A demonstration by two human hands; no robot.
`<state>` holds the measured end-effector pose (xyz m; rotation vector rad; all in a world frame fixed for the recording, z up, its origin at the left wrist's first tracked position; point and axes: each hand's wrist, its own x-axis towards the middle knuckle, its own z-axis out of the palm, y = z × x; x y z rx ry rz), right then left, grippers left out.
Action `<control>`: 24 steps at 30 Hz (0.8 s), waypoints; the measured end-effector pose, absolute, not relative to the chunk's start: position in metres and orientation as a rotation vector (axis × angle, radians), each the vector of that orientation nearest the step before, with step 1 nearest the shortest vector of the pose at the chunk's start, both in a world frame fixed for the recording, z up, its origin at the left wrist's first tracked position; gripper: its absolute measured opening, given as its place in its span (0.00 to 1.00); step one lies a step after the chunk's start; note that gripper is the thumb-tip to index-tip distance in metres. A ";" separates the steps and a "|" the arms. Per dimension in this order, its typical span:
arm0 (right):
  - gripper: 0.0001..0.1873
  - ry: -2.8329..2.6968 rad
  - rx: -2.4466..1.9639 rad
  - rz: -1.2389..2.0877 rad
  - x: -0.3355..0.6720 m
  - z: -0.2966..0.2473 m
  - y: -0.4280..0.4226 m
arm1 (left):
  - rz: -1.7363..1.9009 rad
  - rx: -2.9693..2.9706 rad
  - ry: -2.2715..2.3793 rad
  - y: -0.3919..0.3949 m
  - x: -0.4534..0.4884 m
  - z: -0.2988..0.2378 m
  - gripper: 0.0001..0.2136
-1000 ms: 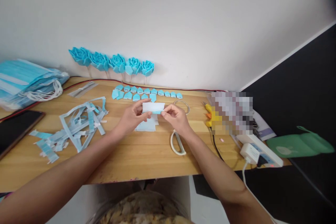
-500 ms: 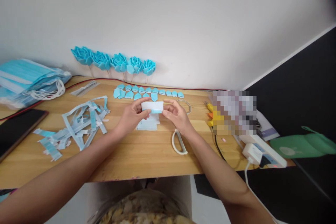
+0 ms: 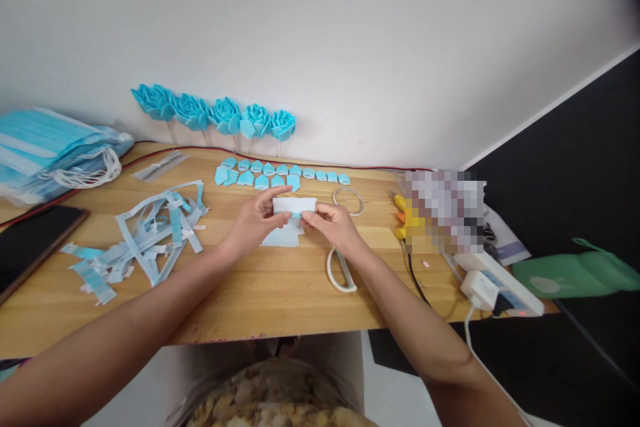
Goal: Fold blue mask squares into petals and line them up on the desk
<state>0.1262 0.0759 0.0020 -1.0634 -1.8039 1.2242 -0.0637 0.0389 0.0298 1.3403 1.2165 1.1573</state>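
Note:
Between my two hands is a small white and light-blue piece of mask fabric (image 3: 295,205), held level with a folded lower edge. My left hand (image 3: 257,220) pinches its left end, thumb in front and index finger stretched above. My right hand (image 3: 333,221) grips the right end, its thumb pressed along the bottom edge. Beneath the hands lies a stack of pale fabric pieces (image 3: 281,236), partly covered. Just beyond them, folded blue petals (image 3: 261,183) are set out in two rows on the wooden table (image 3: 240,300).
Several blue fabric flowers (image 3: 225,117) on sticks lean against the wall. Fabric scraps (image 3: 145,240), a phone (image 3: 40,247) and bagged masks (image 3: 45,147) lie left. Rightward are a tape roll (image 3: 349,201), a white-rimmed half-ring (image 3: 332,273), a yellow tool (image 3: 401,203), a power strip (image 3: 530,301) and a green pouch (image 3: 565,278).
My right thumb has slid inward along the fabric's lower edge, and its fingers have curled in. Less of the blue strip shows below the white. The view has shifted slightly.

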 end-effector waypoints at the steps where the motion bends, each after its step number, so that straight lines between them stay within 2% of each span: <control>1: 0.17 -1.799 -1.064 1.226 0.126 0.002 0.076 | 1.147 1.340 1.220 0.039 -0.064 0.030 0.27; 15: 0.16 -1.819 -1.062 1.234 0.126 0.003 0.075 | 1.174 1.346 1.192 0.042 -0.066 0.023 0.25; 24: 0.21 -1.910 -1.122 1.295 0.127 0.003 0.074 | 1.187 1.382 1.180 0.042 -0.064 0.022 0.23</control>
